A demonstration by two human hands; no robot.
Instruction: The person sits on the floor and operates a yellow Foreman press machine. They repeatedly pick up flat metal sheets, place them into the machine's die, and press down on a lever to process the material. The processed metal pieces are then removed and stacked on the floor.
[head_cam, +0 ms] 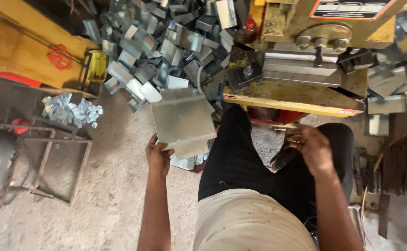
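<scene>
Head view, looking down. Left hand (158,155) gripped the near-left corner of a flat grey metal sheet (182,120), fingers curled round its edge; sheet was held off the floor, tilted slightly, at approx. 12 o'clock from the hand. Right hand (311,148) hovered over the right thigh w/ fingers loosely bent, apart from the sheet; whether it held anything could not be told. Heap of bent metal pieces (166,42) lay at 12 o'clock from the sheet, just behind it. Yellow press (301,56) stood at 1–2 o'clock, its ledge near the knee. Smaller pile of offcuts (72,110) sat at 9 o'clock from the sheet, well apart, beside a rusty frame (57,162) on the concrete floor (110,214).
</scene>
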